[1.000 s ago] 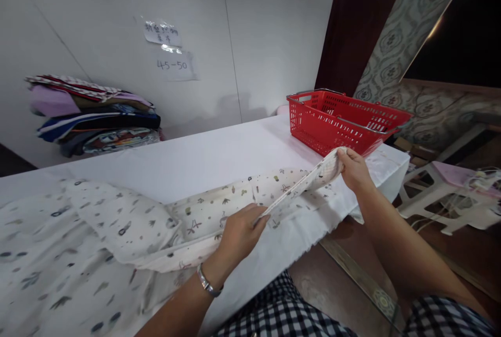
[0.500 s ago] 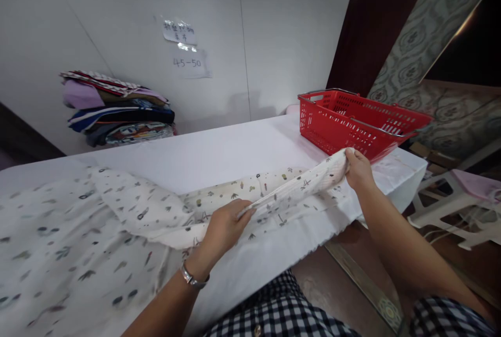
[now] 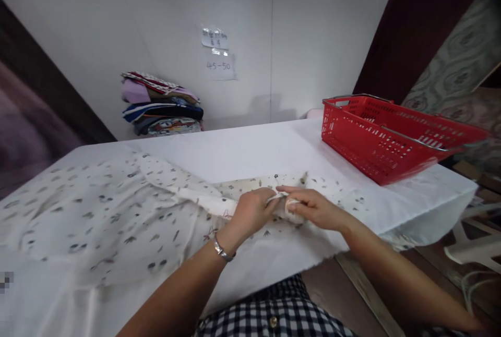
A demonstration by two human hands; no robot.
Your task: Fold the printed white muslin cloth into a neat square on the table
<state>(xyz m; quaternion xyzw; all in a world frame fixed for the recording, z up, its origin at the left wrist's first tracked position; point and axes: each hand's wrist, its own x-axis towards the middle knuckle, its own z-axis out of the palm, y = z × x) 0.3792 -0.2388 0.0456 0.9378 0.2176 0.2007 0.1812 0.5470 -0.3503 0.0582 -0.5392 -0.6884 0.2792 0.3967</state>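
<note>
A white printed cloth (image 3: pixel 97 212) with small dark motifs lies spread over the left and middle of the white table (image 3: pixel 250 149). One long strip of it runs toward the right. My left hand (image 3: pixel 252 211), a metal bracelet on its wrist, pinches that strip near the table's front edge. My right hand (image 3: pixel 311 205) meets it there, fingers closed around the bunched end of the same strip. Both hands touch each other over the cloth.
A red plastic basket (image 3: pixel 391 136) with metal handles stands on the table's right end. A stack of folded fabrics (image 3: pixel 162 105) rests against the back wall, below two paper notes (image 3: pixel 217 52). A white plastic stool (image 3: pixel 475 251) stands on the floor at the right.
My right hand has carried the strip's end leftward from beside the basket to meet my left hand. The strip, earlier stretched between the hands, now lies folded. The view has turned left.
</note>
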